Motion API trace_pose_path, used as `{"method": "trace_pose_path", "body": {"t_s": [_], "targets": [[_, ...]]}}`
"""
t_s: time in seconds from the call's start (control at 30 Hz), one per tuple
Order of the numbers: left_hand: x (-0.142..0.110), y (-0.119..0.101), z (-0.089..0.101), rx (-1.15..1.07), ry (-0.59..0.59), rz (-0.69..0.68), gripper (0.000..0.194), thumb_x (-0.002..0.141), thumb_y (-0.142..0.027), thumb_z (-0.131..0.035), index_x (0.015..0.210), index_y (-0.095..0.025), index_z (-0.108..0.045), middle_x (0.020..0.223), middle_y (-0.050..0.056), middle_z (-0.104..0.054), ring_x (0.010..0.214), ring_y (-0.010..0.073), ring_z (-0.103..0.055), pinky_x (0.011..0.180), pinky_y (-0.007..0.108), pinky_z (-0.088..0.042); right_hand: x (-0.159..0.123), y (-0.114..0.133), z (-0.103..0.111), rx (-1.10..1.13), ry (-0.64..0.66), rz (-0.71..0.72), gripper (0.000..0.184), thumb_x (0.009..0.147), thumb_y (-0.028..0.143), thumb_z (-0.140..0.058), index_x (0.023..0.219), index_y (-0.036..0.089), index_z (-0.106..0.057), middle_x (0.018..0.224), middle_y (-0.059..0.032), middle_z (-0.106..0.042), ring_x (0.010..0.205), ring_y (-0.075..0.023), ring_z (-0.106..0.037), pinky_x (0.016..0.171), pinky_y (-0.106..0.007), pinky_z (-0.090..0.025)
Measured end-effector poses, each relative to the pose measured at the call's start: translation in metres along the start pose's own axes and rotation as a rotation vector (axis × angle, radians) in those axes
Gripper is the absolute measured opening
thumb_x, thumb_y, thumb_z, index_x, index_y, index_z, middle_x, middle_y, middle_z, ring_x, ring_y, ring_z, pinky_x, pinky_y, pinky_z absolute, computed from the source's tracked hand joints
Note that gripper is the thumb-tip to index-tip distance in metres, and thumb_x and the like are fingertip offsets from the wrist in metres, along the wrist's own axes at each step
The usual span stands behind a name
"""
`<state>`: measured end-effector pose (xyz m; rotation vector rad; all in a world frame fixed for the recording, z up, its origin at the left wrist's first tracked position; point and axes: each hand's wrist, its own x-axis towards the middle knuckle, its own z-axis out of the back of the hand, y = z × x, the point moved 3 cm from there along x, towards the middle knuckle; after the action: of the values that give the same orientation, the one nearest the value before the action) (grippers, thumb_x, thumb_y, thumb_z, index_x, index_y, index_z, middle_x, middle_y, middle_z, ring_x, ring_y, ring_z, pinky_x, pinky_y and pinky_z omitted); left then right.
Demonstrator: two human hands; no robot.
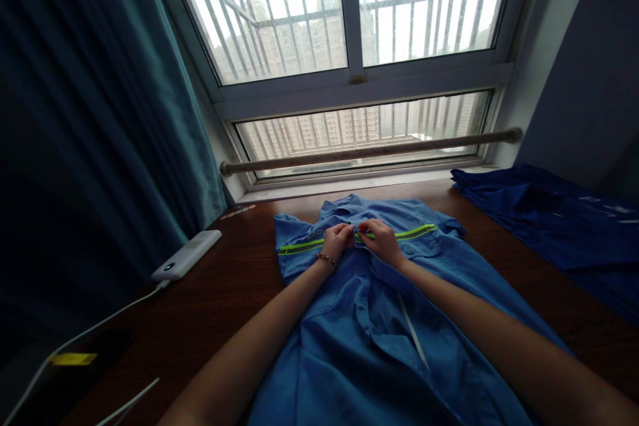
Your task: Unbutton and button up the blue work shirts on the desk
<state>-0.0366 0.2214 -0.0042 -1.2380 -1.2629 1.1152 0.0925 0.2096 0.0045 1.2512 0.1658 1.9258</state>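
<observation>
A blue work shirt [359, 339] with a yellow-green reflective stripe across the chest lies front up on the dark wooden table [224, 293], collar toward the window. My left hand [338, 240] and my right hand [380, 239] meet at the shirt's front opening just below the collar. Both hands have their fingers curled and pinched on the fabric at the stripe. A beaded bracelet circles my left wrist.
A white power bank [187, 254] with a white cable sits at the table's left, beside a teal curtain [100, 133]. A dark phone with a yellow tag [74, 359] lies at the near left. A pile of darker blue clothes [559, 219] rests at the right.
</observation>
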Motion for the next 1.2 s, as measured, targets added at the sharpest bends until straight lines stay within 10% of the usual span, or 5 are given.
{"method": "trace_pose_path", "body": {"t_s": [0.17, 0.43, 0.77, 1.2], "targets": [[0.002, -0.014, -0.007, 0.075, -0.06, -0.173, 0.029, 0.05, -0.035, -0.071, 0.059, -0.012, -0.056, 0.053, -0.003, -0.053, 0.049, 0.0066, -0.047, 0.046, 0.018, -0.036, 0.006, 0.008, 0.007, -0.015, -0.113, -0.053, 0.012, 0.072, 0.015, -0.051, 0.083, 0.017, -0.054, 0.077, -0.0038, -0.056, 0.074, -0.016, -0.052, 0.069, -0.026, -0.04], [0.003, 0.016, -0.004, -0.265, -0.105, 0.129, 0.032, 0.043, -0.027, -0.074, 0.055, -0.014, -0.048, 0.045, -0.007, -0.045, 0.039, 0.004, -0.041, 0.04, 0.017, -0.031, -0.002, -0.004, -0.008, 0.113, -0.043, -0.157, 0.024, 0.068, 0.017, -0.057, 0.091, 0.017, -0.049, 0.075, -0.0013, -0.058, 0.07, -0.0149, -0.054, 0.066, -0.026, -0.041], [0.003, 0.019, -0.002, -0.311, -0.133, 0.113, 0.031, 0.047, -0.025, -0.072, 0.063, -0.014, -0.048, 0.049, -0.006, -0.049, 0.041, 0.0045, -0.044, 0.041, 0.017, -0.035, -0.006, 0.007, -0.008, 0.151, -0.049, -0.11, 0.03, 0.067, 0.013, -0.053, 0.096, 0.018, -0.048, 0.086, -0.0035, -0.058, 0.079, -0.0158, -0.053, 0.071, -0.029, -0.042], [0.003, 0.014, 0.0, 0.1, -0.212, -0.227, 0.026, 0.055, -0.017, -0.066, 0.067, -0.016, -0.043, 0.057, -0.005, -0.048, 0.051, 0.0069, -0.048, 0.05, 0.018, -0.038, -0.006, -0.015, -0.013, 0.523, -0.052, -0.523, 0.015, 0.065, 0.027, -0.061, 0.075, 0.017, -0.056, 0.07, 0.0, -0.059, 0.065, -0.0125, -0.055, 0.063, -0.026, -0.043]]}}
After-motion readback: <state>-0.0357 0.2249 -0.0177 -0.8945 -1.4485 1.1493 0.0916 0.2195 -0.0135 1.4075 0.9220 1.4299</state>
